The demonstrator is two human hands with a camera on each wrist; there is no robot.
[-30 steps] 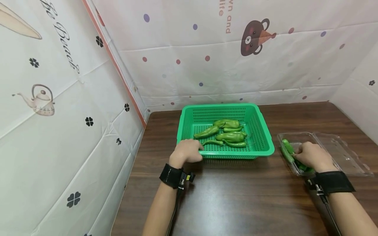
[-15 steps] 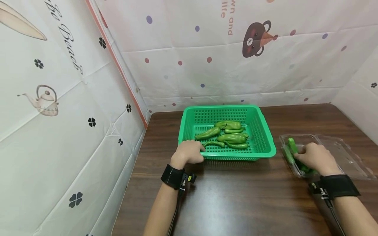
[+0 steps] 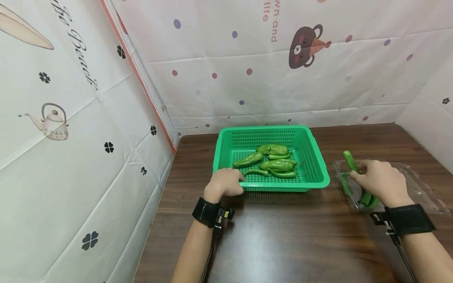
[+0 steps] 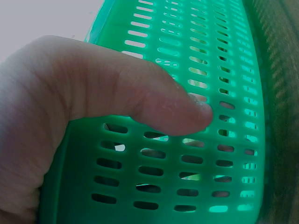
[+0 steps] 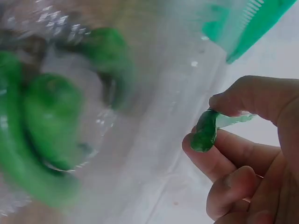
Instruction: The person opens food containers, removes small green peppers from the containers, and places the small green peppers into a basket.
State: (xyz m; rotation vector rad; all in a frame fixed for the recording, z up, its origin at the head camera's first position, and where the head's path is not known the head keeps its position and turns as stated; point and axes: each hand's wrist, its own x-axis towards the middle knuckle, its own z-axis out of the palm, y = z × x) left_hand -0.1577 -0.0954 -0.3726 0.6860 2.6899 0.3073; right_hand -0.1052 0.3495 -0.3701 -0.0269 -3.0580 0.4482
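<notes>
My left hand (image 3: 226, 182) grips the near left corner of a green plastic basket (image 3: 320, 165). In the left wrist view, the bent thumb (image 4: 163, 102) presses on the slotted basket wall (image 4: 149, 170). Several green peppers (image 3: 277, 165) lie inside the basket. At the right, my right hand (image 3: 382, 182) pinches a slender green pepper (image 3: 349, 159) between thumb and fingers, above a clear plastic box (image 3: 355, 196). The right wrist view shows one end of this pepper (image 5: 204, 135) at the fingertips. More green peppers (image 3: 368, 199) remain in the box, partly hidden by the hand.
The box's clear lid (image 3: 424, 192) lies folded back to the right on the brown wooden table (image 3: 290, 239). Printed white sheets (image 3: 219, 94) hang behind the table and along its sides.
My right hand has risen from inside the box, lifting the slender pepper so that its upper end stands above the box's far rim. My left hand keeps its place on the basket.
</notes>
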